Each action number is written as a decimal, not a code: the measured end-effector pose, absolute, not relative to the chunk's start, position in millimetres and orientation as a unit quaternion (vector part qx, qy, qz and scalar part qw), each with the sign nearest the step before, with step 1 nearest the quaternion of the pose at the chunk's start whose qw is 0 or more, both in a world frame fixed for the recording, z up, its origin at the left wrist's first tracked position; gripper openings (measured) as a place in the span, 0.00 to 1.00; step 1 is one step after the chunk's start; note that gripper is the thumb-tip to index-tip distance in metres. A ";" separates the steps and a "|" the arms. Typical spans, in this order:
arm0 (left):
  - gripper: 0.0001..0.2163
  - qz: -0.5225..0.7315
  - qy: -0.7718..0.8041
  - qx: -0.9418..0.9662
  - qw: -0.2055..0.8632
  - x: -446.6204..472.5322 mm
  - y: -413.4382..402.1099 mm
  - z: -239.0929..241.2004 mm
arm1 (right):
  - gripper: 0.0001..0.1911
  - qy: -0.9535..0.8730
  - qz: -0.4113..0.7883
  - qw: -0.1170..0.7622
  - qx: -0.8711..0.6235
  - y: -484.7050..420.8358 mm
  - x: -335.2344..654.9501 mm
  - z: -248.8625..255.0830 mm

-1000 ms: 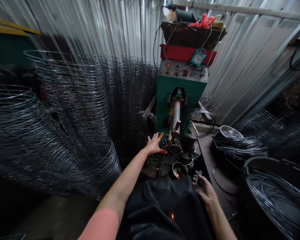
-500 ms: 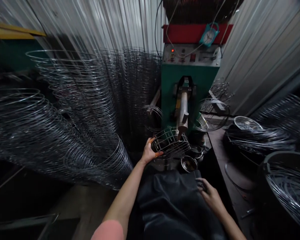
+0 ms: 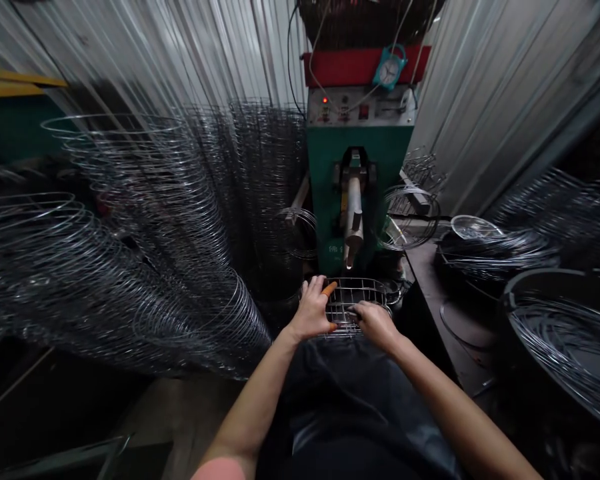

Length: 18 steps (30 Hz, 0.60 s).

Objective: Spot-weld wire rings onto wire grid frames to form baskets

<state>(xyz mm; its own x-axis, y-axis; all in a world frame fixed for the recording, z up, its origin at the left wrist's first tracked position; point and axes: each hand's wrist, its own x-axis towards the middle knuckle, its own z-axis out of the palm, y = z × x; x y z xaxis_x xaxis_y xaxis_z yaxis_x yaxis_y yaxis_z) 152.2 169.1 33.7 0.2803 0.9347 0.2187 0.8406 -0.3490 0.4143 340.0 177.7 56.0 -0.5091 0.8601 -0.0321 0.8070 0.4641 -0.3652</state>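
Observation:
A wire basket (image 3: 356, 300) of bright steel rings and ribs lies low in front of me, just below the welding machine's white electrode arm (image 3: 353, 217). My left hand (image 3: 312, 310), with orange fingertip guards, grips the basket's left side. My right hand (image 3: 375, 325) rests over its right part, fingers closed around the wires. A dark apron (image 3: 355, 400) covers my lap directly below the basket. The steel bowl near the machine's foot is hidden behind the basket and my hands.
The green machine (image 3: 360, 180) has a control panel and a small teal clock (image 3: 389, 70). Tall stacks of wire rings (image 3: 145, 220) lean at the left. To the right, a dark bench (image 3: 430, 300) holds more rings, and a black tub of wire (image 3: 560, 333) stands there.
The basket has come down from the electrode arm towards my lap and now lies flatter. My right hand has risen from the apron onto the basket.

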 end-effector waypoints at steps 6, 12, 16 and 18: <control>0.44 0.218 0.565 0.779 0.163 157.5 180.6 34.0 | 0.24 -0.890 0.176 0.073 -0.414 177.1 359.4 54.9; 0.45 0.216 0.564 0.780 0.163 158.3 195.5 33.4 | 0.18 -0.892 0.162 0.070 -0.416 191.8 358.6 54.1; 0.44 0.224 0.567 0.776 0.162 156.2 204.2 31.1 | 0.17 -0.891 0.147 0.081 -0.422 200.3 357.0 50.0; 0.44 0.229 0.569 0.773 0.163 154.4 209.9 30.0 | 0.16 -0.892 0.141 0.084 -0.422 206.1 355.9 49.6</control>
<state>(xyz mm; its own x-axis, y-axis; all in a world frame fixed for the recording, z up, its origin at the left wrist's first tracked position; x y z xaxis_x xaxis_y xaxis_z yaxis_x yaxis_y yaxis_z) 154.4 209.9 30.0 0.2482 0.9540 0.1682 0.8049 -0.2998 0.5121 355.9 206.1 49.6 -0.6296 0.7763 0.0317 0.7288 0.6043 -0.3219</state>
